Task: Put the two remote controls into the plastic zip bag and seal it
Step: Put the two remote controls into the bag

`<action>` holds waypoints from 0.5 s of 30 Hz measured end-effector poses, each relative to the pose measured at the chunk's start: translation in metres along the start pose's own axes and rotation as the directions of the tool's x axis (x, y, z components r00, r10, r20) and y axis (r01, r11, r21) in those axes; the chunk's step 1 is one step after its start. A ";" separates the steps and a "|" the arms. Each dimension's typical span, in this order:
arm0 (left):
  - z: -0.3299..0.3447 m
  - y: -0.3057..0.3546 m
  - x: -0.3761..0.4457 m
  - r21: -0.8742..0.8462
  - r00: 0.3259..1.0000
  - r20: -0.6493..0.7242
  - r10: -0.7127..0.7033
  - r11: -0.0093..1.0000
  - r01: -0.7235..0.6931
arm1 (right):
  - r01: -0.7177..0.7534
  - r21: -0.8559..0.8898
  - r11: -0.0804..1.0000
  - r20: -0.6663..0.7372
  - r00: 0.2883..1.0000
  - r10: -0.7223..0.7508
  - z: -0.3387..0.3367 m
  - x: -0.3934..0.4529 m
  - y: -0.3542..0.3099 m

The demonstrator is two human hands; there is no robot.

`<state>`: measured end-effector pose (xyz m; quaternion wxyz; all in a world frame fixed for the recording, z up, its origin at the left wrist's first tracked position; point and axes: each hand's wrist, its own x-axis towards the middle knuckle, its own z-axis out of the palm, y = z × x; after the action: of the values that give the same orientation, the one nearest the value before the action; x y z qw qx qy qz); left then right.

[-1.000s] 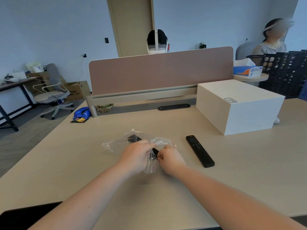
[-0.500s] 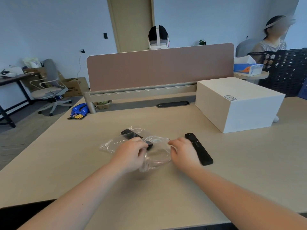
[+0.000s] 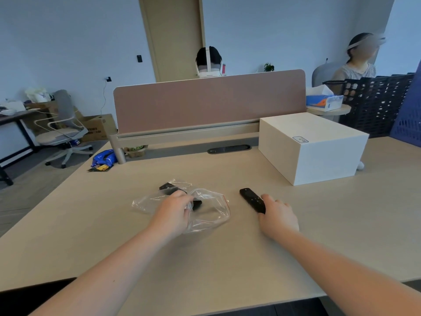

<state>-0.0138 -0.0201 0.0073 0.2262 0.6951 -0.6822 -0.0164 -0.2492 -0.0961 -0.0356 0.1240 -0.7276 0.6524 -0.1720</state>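
Observation:
A clear plastic zip bag (image 3: 209, 209) with a red seal strip lies on the beige table (image 3: 227, 258), its mouth gaping toward the right. One black remote control (image 3: 169, 187) lies inside it, partly hidden by my left hand (image 3: 174, 213), which pinches the bag's near edge. The second black remote control (image 3: 251, 199) lies on the table to the right of the bag. My right hand (image 3: 276, 216) rests over its near end with the fingers curled around it; whether the remote is lifted I cannot tell.
A white box (image 3: 312, 147) stands at the back right of the table. A brown divider panel (image 3: 209, 101) runs along the far edge, with a blue snack packet (image 3: 103, 158) at its left end. People sit behind the divider and at the far right.
My right hand left the bag's mouth and moved right onto the second remote. My left hand kept hold of the bag, whose mouth now gapes wider.

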 end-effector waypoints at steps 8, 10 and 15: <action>-0.004 0.003 -0.003 0.003 0.998 -0.066 0.001 1.000 -0.001 | 0.256 0.448 0.856 -0.104 0.967 -0.234 -0.032 -0.037 -0.032; -0.005 0.003 -0.004 0.012 0.998 -0.064 -0.012 1.000 0.012 | 0.290 0.437 0.851 -0.063 0.954 -0.293 -0.034 -0.044 -0.038; -0.007 0.001 -0.009 0.004 0.998 -0.059 -0.007 1.000 0.007 | 0.289 0.345 0.893 0.067 0.941 -0.330 -0.021 -0.046 -0.048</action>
<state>-0.0127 -0.0090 0.0116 0.2445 0.6981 -0.6730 0.0048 -0.2183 -0.0441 -0.0011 0.2551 -0.8005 0.4810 -0.2507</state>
